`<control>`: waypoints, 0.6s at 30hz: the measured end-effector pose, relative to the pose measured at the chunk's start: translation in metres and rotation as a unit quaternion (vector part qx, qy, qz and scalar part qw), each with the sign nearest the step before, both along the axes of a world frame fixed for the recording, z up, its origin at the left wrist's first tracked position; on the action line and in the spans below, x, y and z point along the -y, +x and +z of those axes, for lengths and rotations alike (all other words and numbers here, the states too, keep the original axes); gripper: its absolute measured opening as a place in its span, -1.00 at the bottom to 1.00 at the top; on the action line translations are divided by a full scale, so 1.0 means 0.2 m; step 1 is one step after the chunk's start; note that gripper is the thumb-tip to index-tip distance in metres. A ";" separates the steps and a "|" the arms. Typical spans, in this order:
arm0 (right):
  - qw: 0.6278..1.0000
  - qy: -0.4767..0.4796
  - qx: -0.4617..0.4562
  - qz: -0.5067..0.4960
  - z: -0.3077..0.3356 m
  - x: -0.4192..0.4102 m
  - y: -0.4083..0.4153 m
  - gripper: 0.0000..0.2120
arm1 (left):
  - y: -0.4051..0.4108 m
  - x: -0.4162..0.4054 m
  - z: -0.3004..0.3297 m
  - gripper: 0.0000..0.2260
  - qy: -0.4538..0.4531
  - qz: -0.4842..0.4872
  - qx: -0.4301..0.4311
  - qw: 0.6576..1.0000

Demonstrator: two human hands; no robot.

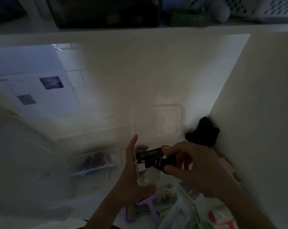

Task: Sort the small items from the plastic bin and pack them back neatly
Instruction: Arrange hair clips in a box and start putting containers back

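The dim, blurred view hid much from us; we could not identify the small black slotted items (154,158). Our right hand (194,167) pinched them beside our left hand (131,164), which curled round a clear container (144,177) we barely made out. Bare white desk (107,96) stretched ahead, walled on the right; plastic bin (181,210) below.

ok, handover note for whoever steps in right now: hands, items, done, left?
Left hand: holds a clear bag, fingers fairly straight.
Right hand: grips black hair clips at the bag's mouth.
Small clear box of colourful bits sits left of the hands. Purple comb and other loose items lie below in the bin.
Done: little visible. Left: bag the clips, sort the rest. Frame is dark and blurred.
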State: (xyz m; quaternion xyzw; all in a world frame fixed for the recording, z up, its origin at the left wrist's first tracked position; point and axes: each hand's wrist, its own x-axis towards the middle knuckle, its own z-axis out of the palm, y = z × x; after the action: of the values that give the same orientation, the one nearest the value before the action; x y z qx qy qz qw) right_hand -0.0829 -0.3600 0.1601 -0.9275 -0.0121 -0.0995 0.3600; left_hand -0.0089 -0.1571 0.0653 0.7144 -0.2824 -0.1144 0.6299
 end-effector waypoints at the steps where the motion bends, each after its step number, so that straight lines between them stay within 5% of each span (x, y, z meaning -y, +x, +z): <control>1: 0.999 0.054 0.004 -0.003 0.01 0.00 0.00 -0.74 | 0.00 0.00 0.00 0.17 -0.001 -0.004 -0.003 1.000; 3: 0.993 0.114 0.020 0.010 0.04 -0.02 0.01 -0.72 | 0.00 0.00 0.01 0.15 -0.001 -0.008 -0.007 1.000; 7: 0.992 -0.033 0.101 0.063 0.00 -0.04 0.05 -0.72 | 0.00 0.00 0.01 0.14 -0.004 -0.003 -0.008 1.000; 18: 0.986 -0.089 0.069 0.120 -0.11 0.00 0.11 -0.79 | 0.03 -0.02 0.00 0.16 0.002 -0.013 0.004 1.000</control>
State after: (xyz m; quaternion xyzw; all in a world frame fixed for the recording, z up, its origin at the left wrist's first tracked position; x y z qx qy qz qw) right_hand -0.0608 -0.3608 0.1378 -0.9386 -0.1569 -0.1183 0.2835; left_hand -0.0033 -0.1537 0.0646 0.7122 -0.2941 -0.1198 0.6261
